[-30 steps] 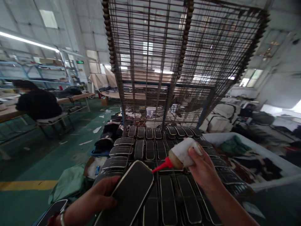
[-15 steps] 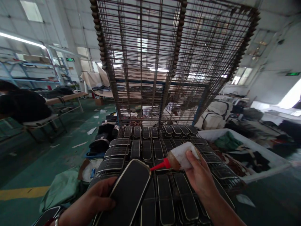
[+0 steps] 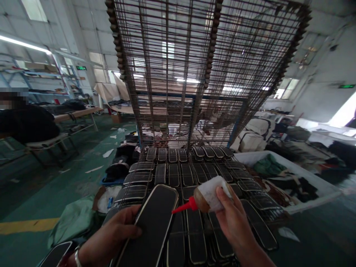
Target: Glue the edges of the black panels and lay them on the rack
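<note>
My left hand is closed on the left edge of a long black panel with rounded corners and a pale rim. The panel is tilted, its top end pointing up and away from me. In my right hand is a squeeze bottle with a white wrap and brown stains, held on its side. Its red nozzle points left, the tip at the panel's right edge. Whether any glue-like liquid comes out is too small to tell. Similar black panels lie in rows beneath both hands.
A tall wire rack frame rises behind the panels. To the right stands a white bin with cloth in it. Green fabric lies on the floor at left. Farther left, a person sits at a table.
The nozzle tip has moved down along the panel's right edge, from near the top corner. My right hand and the bottle have shifted slightly down and left; the panel has moved slightly.
</note>
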Tool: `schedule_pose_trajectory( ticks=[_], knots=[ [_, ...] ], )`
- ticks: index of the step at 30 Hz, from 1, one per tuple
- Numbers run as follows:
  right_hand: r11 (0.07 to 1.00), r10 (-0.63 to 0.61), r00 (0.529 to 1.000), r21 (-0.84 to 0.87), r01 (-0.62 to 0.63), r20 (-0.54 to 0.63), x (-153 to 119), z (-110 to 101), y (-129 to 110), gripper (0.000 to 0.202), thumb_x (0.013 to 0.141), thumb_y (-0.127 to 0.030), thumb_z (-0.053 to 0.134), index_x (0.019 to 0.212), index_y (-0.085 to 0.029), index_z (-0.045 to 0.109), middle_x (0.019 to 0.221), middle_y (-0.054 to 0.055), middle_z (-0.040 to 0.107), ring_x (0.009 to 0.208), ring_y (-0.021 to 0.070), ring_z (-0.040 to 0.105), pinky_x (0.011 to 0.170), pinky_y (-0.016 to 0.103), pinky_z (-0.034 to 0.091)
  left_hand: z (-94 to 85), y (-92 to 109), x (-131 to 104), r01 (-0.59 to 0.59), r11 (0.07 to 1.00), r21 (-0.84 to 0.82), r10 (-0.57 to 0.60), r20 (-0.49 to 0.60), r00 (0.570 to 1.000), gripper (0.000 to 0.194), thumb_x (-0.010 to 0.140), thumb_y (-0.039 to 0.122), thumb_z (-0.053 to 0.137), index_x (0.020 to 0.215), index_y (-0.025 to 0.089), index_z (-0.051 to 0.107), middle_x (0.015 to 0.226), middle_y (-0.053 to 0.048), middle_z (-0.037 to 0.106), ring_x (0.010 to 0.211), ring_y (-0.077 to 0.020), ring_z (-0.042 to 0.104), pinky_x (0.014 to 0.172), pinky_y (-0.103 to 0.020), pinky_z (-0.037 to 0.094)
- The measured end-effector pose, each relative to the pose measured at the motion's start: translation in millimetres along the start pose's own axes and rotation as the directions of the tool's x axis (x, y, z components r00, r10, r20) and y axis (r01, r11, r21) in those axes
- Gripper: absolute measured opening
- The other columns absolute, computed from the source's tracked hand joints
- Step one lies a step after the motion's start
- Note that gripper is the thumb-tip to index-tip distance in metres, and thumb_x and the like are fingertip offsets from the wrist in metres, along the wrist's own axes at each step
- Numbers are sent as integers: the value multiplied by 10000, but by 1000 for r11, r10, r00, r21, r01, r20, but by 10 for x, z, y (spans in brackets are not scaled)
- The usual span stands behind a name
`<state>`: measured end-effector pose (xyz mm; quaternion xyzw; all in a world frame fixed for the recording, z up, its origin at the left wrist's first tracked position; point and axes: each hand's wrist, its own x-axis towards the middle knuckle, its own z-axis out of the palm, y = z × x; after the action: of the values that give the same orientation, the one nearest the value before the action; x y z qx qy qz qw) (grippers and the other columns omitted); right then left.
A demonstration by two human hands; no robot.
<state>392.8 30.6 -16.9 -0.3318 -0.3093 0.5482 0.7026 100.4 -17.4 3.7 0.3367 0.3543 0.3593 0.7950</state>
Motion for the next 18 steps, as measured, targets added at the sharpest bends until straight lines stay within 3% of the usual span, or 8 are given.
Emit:
schedule_pose_trajectory(
  ticks=[9, 18],
  knots=[
    [998, 40, 999, -47, -39, 28, -195, 3, 132, 436, 735, -410, 873, 1092, -243, 687, 1026, 41, 681, 905, 208, 594, 744, 241, 524, -44, -12, 43, 3, 998, -57, -6, -51, 999, 421, 723, 23, 599, 1115, 161, 669, 962, -110, 773, 846, -256, 730, 763, -378, 558],
    [987, 98, 987, -137, -80, 129, -370, 29, 102, 543, 749, -470, 836, 1193, -254, 612, 1093, 93, 659, 960, 287, 597, 784, 364, 513, -40, 4, 68, -7, 999, -45, -2, -206, 979, 374, 704, 18, 592, 1054, 132, 660, 870, -104, 782, 769, -266, 740, 706, -386, 584]
  ],
)
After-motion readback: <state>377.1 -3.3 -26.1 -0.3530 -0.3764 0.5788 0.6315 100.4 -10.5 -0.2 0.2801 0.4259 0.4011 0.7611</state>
